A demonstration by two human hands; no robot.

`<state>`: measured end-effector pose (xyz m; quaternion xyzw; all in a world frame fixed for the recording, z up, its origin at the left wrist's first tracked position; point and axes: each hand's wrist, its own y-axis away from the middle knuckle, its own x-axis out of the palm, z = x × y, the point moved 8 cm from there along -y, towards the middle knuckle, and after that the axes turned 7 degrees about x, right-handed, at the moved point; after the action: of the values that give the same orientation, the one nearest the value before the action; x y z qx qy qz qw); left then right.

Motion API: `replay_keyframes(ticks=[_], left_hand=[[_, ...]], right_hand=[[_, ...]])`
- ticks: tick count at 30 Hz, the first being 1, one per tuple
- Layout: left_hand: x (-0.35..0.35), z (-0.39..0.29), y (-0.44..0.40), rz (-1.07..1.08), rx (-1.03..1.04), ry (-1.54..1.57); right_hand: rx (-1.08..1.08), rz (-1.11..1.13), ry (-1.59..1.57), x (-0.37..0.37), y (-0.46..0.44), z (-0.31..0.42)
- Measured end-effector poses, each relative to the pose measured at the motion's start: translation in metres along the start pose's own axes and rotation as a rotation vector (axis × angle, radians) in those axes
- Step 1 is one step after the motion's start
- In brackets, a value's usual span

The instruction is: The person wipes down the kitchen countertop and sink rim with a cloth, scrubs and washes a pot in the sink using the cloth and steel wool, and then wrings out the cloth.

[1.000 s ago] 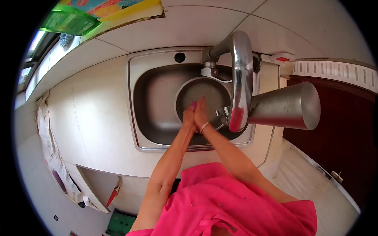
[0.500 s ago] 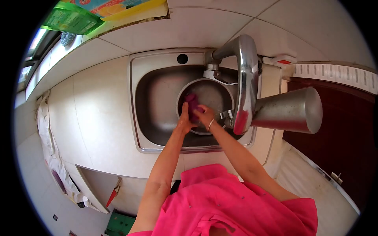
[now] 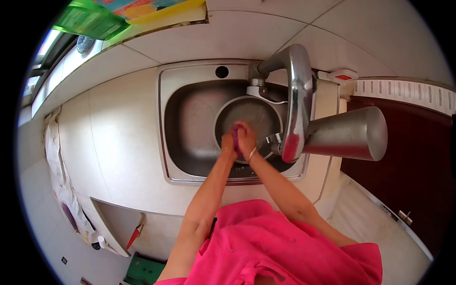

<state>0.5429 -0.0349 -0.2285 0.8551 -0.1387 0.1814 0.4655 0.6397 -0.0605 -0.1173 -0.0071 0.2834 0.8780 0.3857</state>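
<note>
Kitchen sink area: pale bench (image 3: 126, 142), tiled wall (image 3: 256, 33) on the far side.

Item, purple cloth (image 3: 236, 135): bunched, between the two hands, above the near part of a round metal basin. Much of it hidden by the hands.

Item, left hand (image 3: 228, 141): fingers curled against the left side of the cloth, gripping it; individual fingertips blurred.

Item, right hand (image 3: 245, 137): fingers folded over the right side of the same cloth, likewise gripping. The two hands are close together, which probably keeps the small bundle compact. Pale bracelet (image 3: 252, 155) at the wrist.

Item, metal basin (image 3: 263, 114): set in the right part of the sink. Placed, it seems, so that water from the cloth would fall inside it.

Item, stainless sink (image 3: 187, 128): single bowl, let into the bench; black round cap (image 3: 222, 72) on its far rim. The bowl's left part lies outside the basin.

Item, chrome faucet (image 3: 299, 90): rises at the far rim and arches nearward over the sink's right side, leaving the hands room to its left.

Item, steel cylinder (image 3: 349, 135): lies to the right of the faucet, its broad end pointing right; how it is fixed cannot be told.

Item, green bottle (image 3: 90, 21): far left, on the ledge, beside a yellow-edged packet (image 3: 147, 9); perhaps stored there to spare bench space.

Item, grey scourer (image 3: 84, 43): far left, just nearward of the bottle.
</note>
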Motion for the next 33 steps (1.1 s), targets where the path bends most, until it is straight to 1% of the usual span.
replay_keyframes(ticks=[1,3,4,6,7,9,10,11,12,13,15,17,18,19,21,22,23,25,26,28,30,31,32,33], left_hand=[[0.002,-0.008,0.01,-0.053,0.008,0.045],[0.009,-0.028,0.033,-0.157,0.031,0.133],[0.018,-0.027,0.041,-0.162,0.006,0.091],[0.034,-0.029,0.051,-0.169,-0.036,-0.002],[0.039,-0.028,0.055,-0.171,-0.059,-0.047],[0.047,-0.028,0.054,-0.166,-0.1,-0.133],[0.043,-0.04,0.04,-0.094,0.067,-0.478],[0.035,-0.055,0.028,-0.024,0.235,-0.822],[0.033,-0.064,0.023,0.049,0.401,-1.167],[0.021,-0.061,0.02,-0.007,0.225,-0.971],[0.013,-0.055,0.032,-0.117,-0.117,-0.575],[0.025,-0.041,0.048,-0.192,-0.136,-0.398],[0.033,-0.036,0.056,-0.226,-0.141,-0.31],[0.047,-0.043,0.063,-0.189,-0.131,-0.327],[0.068,-0.058,0.083,-0.123,-0.122,-0.357],[0.059,-0.061,0.069,-0.078,0.002,-0.334],[0.041,-0.06,0.056,-0.063,0.019,-0.427],[0.014,-0.071,0.032,-0.025,0.058,-0.617],[0.012,-0.068,0.03,0.095,0.022,-0.605],[0.026,-0.075,0.056,0.068,-0.083,-0.543],[0.03,-0.069,0.071,0.045,-0.193,-0.445],[0.028,-0.06,0.073,0.041,-0.252,-0.376],[0.029,-0.051,0.073,0.04,-0.31,-0.304],[0.027,-0.045,0.073,-0.013,-0.344,-0.256]], right_hand=[[-0.078,0.071,-0.056,0.011,0.031,0.016],[-0.224,-0.01,0.095,0.017,0.08,0.061],[-0.131,-0.009,0.078,0.017,0.077,0.055],[0.167,0.09,0.348,0.003,0.009,0.025],[0.318,0.141,0.483,-0.003,-0.01,0.003],[0.15,0.155,0.532,0.007,-0.017,-0.013],[0.062,0.162,0.566,0.007,-0.017,-0.006],[-0.088,0.016,0.441,0.007,0.001,0.005],[-0.231,-0.126,0.31,0.014,0.043,0.024],[-0.372,-0.269,0.177,0.011,0.07,0.037],[-0.2,-0.231,0.184,0.01,0.062,0.023],[-0.096,-0.169,0.225,0.006,0.036,0.009],[-0.08,-0.127,0.267,-0.005,0.008,-0.009],[-0.189,-0.11,0.309,-0.016,-0.028,-0.059],[-0.311,-0.122,0.358,-0.042,-0.048,-0.123],[-0.386,-0.201,0.482,-0.054,-0.043,-0.094],[-0.42,-0.264,0.618,-0.06,-0.032,-0.07],[-0.463,-0.294,0.779,-0.066,-0.024,-0.034],[-0.477,-0.287,0.849,-0.068,-0.021,-0.025],[-0.474,-0.248,0.987,-0.063,-0.022,-0.009],[-0.371,-0.177,1.123,-0.05,-0.027,0.007],[-0.285,-0.112,1.154,-0.041,-0.031,0.006],[-0.176,-0.017,1.1,-0.03,-0.033,0.0],[0.022,0.176,0.792,-0.02,-0.039,-0.037]])
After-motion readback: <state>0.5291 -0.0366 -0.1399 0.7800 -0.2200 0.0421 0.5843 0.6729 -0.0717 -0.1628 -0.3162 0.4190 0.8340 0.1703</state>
